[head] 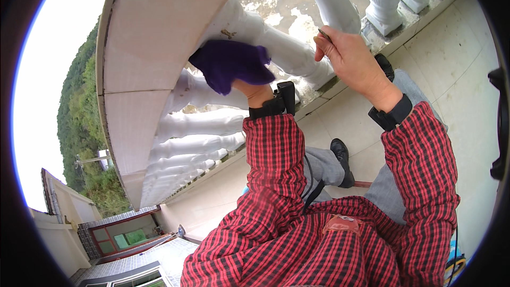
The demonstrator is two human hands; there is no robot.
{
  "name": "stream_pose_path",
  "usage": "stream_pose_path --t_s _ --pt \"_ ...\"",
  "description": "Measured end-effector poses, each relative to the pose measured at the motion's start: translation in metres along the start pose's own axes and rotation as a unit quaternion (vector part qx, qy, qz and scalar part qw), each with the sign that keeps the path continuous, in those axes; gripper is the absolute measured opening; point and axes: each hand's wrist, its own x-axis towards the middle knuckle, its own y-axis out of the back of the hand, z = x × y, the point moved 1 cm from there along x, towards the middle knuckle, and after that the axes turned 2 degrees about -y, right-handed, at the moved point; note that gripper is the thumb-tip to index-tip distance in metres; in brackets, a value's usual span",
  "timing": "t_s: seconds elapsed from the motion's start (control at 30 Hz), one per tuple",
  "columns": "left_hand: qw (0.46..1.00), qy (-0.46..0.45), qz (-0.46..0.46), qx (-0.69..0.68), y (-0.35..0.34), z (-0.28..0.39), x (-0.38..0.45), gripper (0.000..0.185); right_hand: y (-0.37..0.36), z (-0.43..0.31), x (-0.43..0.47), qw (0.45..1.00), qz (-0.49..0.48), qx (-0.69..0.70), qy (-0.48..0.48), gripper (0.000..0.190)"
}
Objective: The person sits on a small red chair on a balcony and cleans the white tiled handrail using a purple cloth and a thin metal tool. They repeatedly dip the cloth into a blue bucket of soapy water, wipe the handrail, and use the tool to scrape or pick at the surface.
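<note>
My left hand [247,87] is mostly hidden under a dark purple cloth [235,63], which lies against the upper part of a white baluster [287,50]. A small brown mark [228,34] shows on the baluster just above the cloth. To the right of this baluster, my right hand [344,54] pinches a small, thin dark object [324,36] between thumb and forefinger. What that object is cannot be told. Both wrists wear black bands.
A tiled handrail [139,59] runs over the row of balusters. Their feet stand on a low ledge [422,28] beside the tiled floor [442,54]. My black shoe [340,155] is near the ledge. A blue item [454,257] shows at the lower right.
</note>
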Motion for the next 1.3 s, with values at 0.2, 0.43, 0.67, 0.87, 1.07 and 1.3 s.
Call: stream_pose_path --t_s 0.2,0.43,0.67,0.87,1.07,1.3 --pt "0.947 -0.117 0.242 -0.176 0.018 0.003 0.003 0.018 -0.001 -0.002 0.000 1.000 -0.012 0.001 -0.005 0.031" --pt "0.940 -0.133 0.305 0.077 0.031 -0.001 0.003 0.019 -0.004 -0.002 0.001 1.000 -0.020 -0.003 -0.011 0.030" --pt "0.952 -0.081 0.236 -0.179 0.030 -0.016 0.020 0.018 -0.005 -0.001 0.001 1.000 -0.015 -0.004 -0.012 0.027" --pt "0.920 -0.003 0.230 -0.316 0.034 -0.012 0.027 0.027 0.000 -0.002 0.004 1.000 -0.013 -0.005 -0.008 0.030" --pt "0.766 0.060 0.227 -0.598 0.011 0.007 0.028 0.050 0.003 0.000 0.000 1.000 -0.016 -0.002 -0.013 0.030" --pt "0.340 0.193 -0.050 -0.919 0.005 -0.041 0.083 0.057 0.008 0.003 0.000 1.000 -0.017 -0.010 -0.023 0.031"
